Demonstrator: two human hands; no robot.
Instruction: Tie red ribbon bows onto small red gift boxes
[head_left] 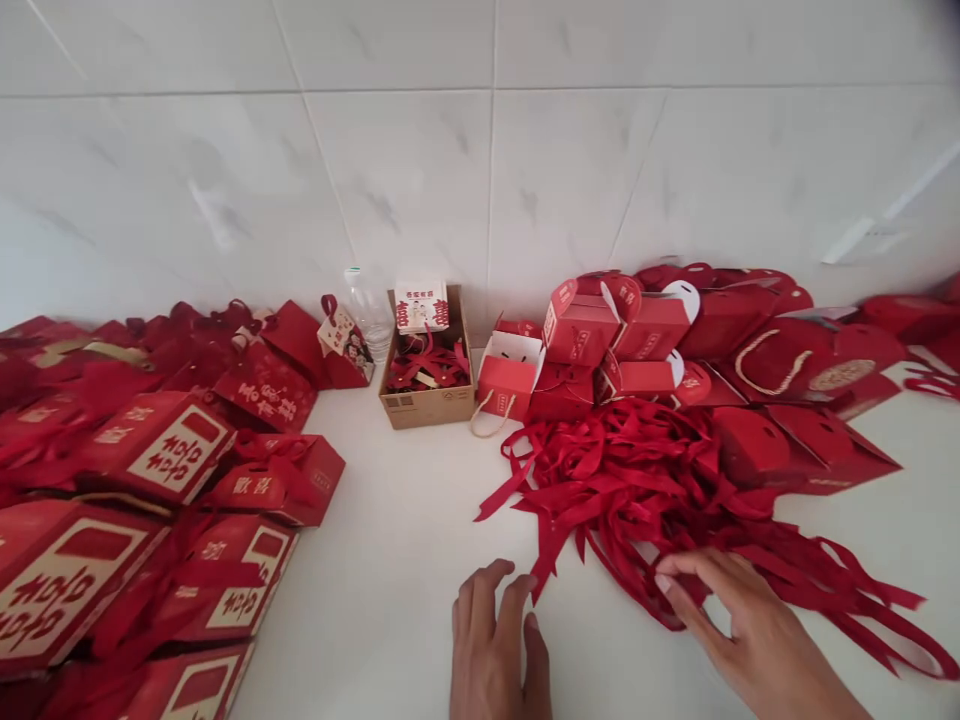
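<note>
A tangled heap of red ribbons (622, 470) lies on the white table. At its front edge my right hand (742, 620) pinches a red ribbon (637, 605) between thumb and index finger. My left hand (495, 640) hovers low over the tabletop to the left, fingers bent and apart, holding nothing that I can see. Its index fingertip is close to a loose ribbon end (551, 560); whether they touch, I cannot tell.
Many red gift boxes (172, 445) with ribbons crowd the left side. A cardboard box (427, 408) of small red pieces and a clear plastic bottle (367, 310) stand by the tiled wall. Behind the ribbons, more red boxes (581, 335) are stacked; one small box (506, 385) is open.
</note>
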